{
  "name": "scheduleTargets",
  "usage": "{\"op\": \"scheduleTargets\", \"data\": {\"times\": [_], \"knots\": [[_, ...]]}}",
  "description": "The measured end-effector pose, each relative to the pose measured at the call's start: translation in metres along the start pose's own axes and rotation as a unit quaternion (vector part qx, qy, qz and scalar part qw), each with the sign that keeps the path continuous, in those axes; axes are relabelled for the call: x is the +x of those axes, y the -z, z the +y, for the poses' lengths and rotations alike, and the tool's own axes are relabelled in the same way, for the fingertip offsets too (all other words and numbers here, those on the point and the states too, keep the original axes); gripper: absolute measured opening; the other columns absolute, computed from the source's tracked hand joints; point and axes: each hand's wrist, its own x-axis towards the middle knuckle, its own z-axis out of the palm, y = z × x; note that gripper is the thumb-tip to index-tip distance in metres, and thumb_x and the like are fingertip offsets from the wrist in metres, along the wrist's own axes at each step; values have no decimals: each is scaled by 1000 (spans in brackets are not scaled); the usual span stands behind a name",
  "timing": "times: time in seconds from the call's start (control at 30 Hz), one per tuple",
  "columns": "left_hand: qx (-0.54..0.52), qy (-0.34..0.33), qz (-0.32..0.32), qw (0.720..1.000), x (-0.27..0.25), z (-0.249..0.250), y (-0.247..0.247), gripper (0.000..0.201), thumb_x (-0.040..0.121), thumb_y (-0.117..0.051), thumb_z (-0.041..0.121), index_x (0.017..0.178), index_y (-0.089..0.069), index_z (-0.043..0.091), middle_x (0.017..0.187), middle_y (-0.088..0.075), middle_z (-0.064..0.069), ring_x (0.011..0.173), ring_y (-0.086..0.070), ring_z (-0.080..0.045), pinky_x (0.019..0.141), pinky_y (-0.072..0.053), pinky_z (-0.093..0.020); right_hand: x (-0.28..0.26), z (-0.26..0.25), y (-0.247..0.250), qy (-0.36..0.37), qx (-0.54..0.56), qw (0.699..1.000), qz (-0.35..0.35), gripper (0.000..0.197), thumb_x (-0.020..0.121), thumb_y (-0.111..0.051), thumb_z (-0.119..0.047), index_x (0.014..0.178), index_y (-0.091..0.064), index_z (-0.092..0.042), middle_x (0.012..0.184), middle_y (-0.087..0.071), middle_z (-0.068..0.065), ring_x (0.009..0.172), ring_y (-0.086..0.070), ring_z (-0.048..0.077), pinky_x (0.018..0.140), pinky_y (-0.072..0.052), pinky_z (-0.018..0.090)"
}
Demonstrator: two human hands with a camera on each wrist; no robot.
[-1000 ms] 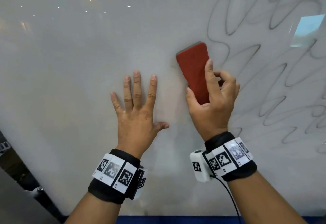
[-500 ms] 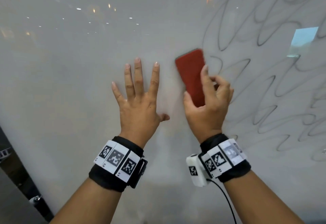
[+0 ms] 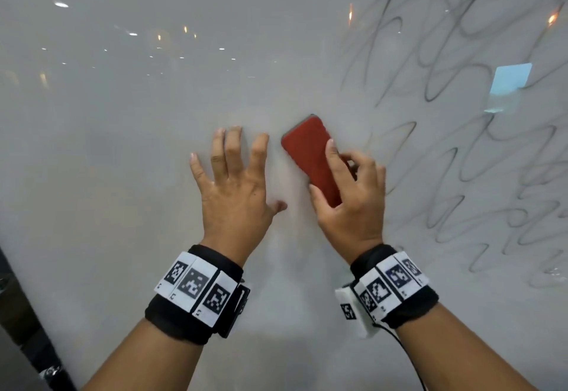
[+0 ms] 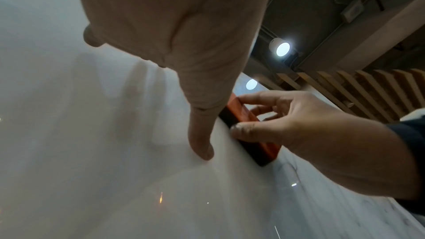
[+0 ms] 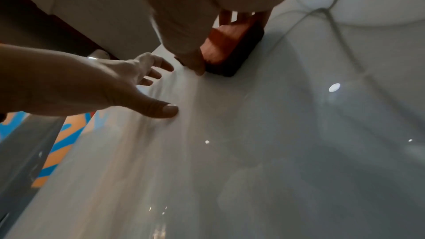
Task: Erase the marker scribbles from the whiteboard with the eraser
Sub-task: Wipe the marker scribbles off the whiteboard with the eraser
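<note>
The right hand is gripping the red eraser by its lower half, thumb along the left edge and curled fingers on the right edge, and is holding its dark felt face flat against the whiteboard. The eraser is sitting tilted, just left of the grey marker scribbles covering the board's right side. The left hand is lying spread wide just beside the eraser, holding nothing, with its straight fingertips and thumb touching the board.
</note>
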Motion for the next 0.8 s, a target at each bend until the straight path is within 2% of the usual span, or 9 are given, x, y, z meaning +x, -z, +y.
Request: {"op": "scheduleTargets", "data": {"times": [0.07,0.2,0.3,0.4,0.47,0.6,0.67,0.8], "knots": [[-6,0,11,1000,11,0,8,125,50,-90,60,147,-21,23,151,-11,-10,147,-11,-37,109,-21,-74,13,9,6,23,-6,1000,1,62,79,-76,-25,137,-59,-13,115,-58,14,97,-50,31,87,-50,46],[8,-14,-28,999,35,2,21,142,55,-82,69,157,10,29,162,17,-10,151,11,-35,113,-10,-70,54,18,11,-29,-2,997,69,65,79,-77,-26,139,-56,-11,114,-55,17,98,-48,32,93,-48,47],[11,-20,-51,998,42,4,21,144,59,-77,74,154,22,29,161,27,-11,150,20,-34,115,-6,-70,43,5,5,-39,-6,998,51,66,79,-76,-26,140,-56,-12,115,-55,15,100,-49,32,97,-46,46],[11,-24,-53,998,42,3,20,144,60,-74,76,153,24,29,161,29,-11,149,22,-34,114,-6,-70,28,4,7,30,-15,999,-15,65,78,-77,-25,140,-57,-13,117,-57,12,101,-48,29,90,-49,44],[5,-22,-58,998,42,3,20,143,60,-74,76,153,25,30,160,30,-10,149,24,-34,115,-4,-69,41,11,12,48,-18,999,-19,65,77,-77,-24,138,-58,-14,117,-58,13,100,-49,31,87,-49,47],[-2,-19,-62,998,42,5,22,144,61,-75,74,151,28,31,159,33,-9,148,26,-33,116,-1,-69,82,19,16,-29,-1,997,71,66,79,-77,-27,139,-56,-14,115,-55,15,100,-45,28,93,-48,44],[-2,-17,-63,998,41,5,22,143,62,-74,74,150,30,31,159,33,-9,148,27,-33,116,-1,-68,80,10,12,-51,6,996,77,67,79,-76,-28,140,-55,-14,116,-54,15,100,-46,28,94,-48,44],[7,-21,-56,998,41,3,22,143,61,-73,76,152,27,31,160,30,-9,149,23,-33,116,-5,-69,56,0,8,45,-5,999,-7,65,78,-76,-27,139,-57,-15,117,-57,11,100,-49,30,88,-49,45]]}}
